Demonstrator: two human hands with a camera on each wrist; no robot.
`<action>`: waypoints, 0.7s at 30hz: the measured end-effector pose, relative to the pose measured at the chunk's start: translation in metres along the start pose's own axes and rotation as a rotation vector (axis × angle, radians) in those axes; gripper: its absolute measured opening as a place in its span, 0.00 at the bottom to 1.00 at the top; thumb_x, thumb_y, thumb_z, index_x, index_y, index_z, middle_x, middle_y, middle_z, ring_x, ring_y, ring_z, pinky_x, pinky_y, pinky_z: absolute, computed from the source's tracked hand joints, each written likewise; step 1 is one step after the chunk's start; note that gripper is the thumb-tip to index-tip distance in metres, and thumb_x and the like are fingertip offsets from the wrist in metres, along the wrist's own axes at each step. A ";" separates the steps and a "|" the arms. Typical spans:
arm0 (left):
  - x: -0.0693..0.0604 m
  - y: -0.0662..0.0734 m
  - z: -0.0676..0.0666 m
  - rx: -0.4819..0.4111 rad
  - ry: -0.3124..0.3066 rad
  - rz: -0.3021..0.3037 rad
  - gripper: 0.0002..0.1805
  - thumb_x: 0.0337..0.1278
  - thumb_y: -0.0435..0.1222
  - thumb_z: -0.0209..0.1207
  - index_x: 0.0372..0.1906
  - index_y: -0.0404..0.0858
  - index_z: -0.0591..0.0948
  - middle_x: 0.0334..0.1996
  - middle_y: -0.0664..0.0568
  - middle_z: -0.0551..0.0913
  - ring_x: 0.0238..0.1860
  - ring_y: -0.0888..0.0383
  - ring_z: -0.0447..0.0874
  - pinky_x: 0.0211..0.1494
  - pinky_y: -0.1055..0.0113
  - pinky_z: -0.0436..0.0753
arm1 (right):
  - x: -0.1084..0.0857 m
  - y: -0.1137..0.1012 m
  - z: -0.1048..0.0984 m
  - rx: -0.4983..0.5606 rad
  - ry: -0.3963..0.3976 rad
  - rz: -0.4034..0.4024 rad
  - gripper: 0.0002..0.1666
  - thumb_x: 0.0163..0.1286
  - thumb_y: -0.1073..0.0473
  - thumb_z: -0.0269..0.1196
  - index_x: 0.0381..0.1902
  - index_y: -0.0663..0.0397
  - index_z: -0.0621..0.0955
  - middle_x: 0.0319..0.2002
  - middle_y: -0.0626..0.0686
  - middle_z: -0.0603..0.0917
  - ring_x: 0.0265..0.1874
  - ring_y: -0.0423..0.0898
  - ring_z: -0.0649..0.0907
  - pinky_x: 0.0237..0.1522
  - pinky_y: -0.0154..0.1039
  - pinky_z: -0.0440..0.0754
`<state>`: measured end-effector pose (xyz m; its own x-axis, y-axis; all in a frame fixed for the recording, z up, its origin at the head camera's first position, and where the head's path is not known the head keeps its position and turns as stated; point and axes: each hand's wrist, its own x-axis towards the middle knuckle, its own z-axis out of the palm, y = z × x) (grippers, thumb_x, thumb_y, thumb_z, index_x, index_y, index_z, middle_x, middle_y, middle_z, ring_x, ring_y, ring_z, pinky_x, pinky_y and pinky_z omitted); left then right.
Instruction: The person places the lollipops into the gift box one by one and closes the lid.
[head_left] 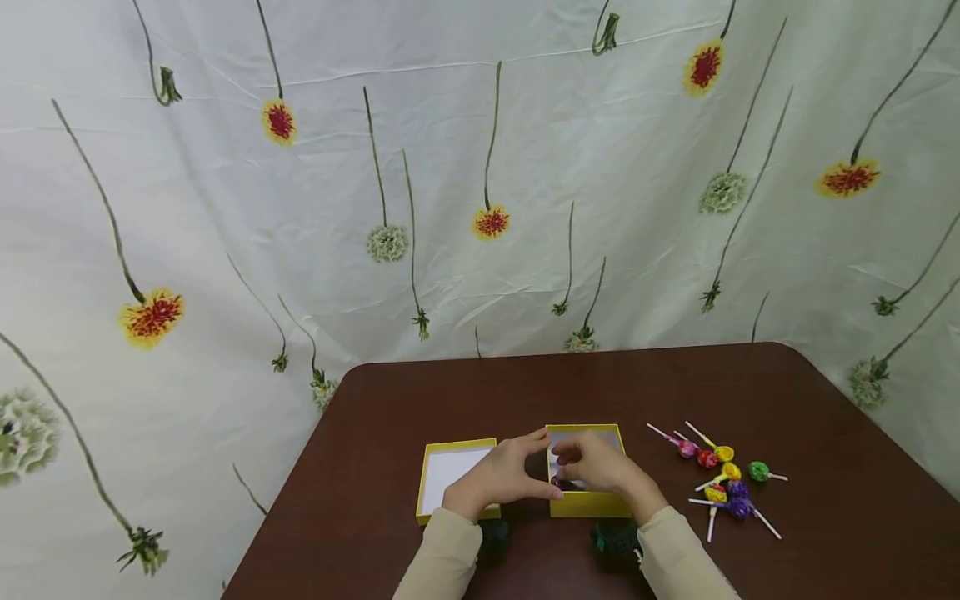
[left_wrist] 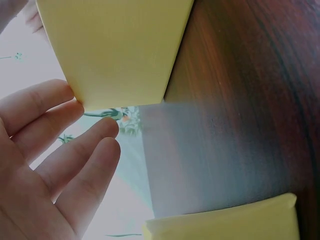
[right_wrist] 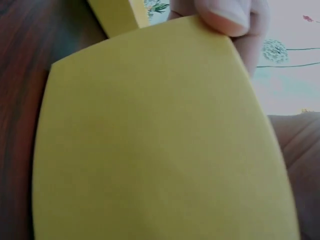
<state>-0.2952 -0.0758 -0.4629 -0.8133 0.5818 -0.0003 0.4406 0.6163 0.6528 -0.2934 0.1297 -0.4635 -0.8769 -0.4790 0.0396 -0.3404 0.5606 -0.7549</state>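
Observation:
A yellow box (head_left: 591,503) with a pale inside stands uncovered on the table, a small dark item (head_left: 566,482) showing low in it. My left hand (head_left: 504,473) is at its left side, thumb and fingers spread apart. In the left wrist view, fingertips (left_wrist: 75,100) touch or nearly touch the box's corner (left_wrist: 117,55). Over the opening is my right hand (head_left: 600,463), its fingers bent downward. The right wrist view shows the thumb (right_wrist: 227,17) at the rim of the box wall (right_wrist: 160,130); whether those fingers pinch anything is hidden.
A shallow yellow-edged lid (head_left: 457,458), white inside, lies left of the box, partly behind my left hand. Several wrapped lollipops (head_left: 738,505) in purple, yellow, red, pink and green lie to the right on the dark brown table (head_left: 360,500). A flowered cloth (head_left: 450,167) hangs behind.

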 end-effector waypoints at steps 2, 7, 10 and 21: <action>0.000 0.001 0.000 -0.004 -0.001 -0.004 0.46 0.53 0.53 0.72 0.74 0.40 0.68 0.77 0.48 0.62 0.76 0.47 0.63 0.72 0.49 0.72 | 0.000 -0.001 -0.003 -0.004 0.017 -0.004 0.19 0.64 0.67 0.68 0.51 0.72 0.83 0.44 0.61 0.89 0.43 0.55 0.87 0.48 0.52 0.86; -0.001 0.002 0.000 -0.027 -0.002 -0.017 0.47 0.51 0.54 0.72 0.74 0.40 0.68 0.77 0.49 0.62 0.76 0.47 0.62 0.73 0.49 0.70 | -0.003 -0.001 -0.012 0.029 0.079 0.005 0.16 0.65 0.66 0.68 0.51 0.67 0.85 0.45 0.60 0.88 0.43 0.51 0.86 0.46 0.48 0.87; -0.001 0.002 0.001 -0.039 -0.008 -0.029 0.48 0.51 0.54 0.72 0.74 0.39 0.68 0.78 0.50 0.61 0.77 0.47 0.61 0.73 0.48 0.70 | -0.007 0.001 -0.021 0.067 0.128 0.010 0.15 0.67 0.66 0.67 0.50 0.67 0.85 0.45 0.61 0.88 0.43 0.51 0.86 0.44 0.46 0.88; 0.000 0.003 0.002 -0.013 -0.007 -0.040 0.49 0.51 0.54 0.72 0.74 0.38 0.68 0.78 0.51 0.61 0.77 0.49 0.61 0.74 0.51 0.70 | -0.029 0.018 -0.062 0.146 0.323 0.142 0.14 0.69 0.67 0.64 0.52 0.66 0.84 0.50 0.65 0.86 0.45 0.52 0.86 0.50 0.49 0.87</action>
<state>-0.2929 -0.0726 -0.4623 -0.8272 0.5610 -0.0318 0.4030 0.6317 0.6623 -0.2954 0.1957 -0.4381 -0.9816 -0.1529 0.1143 -0.1760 0.4932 -0.8519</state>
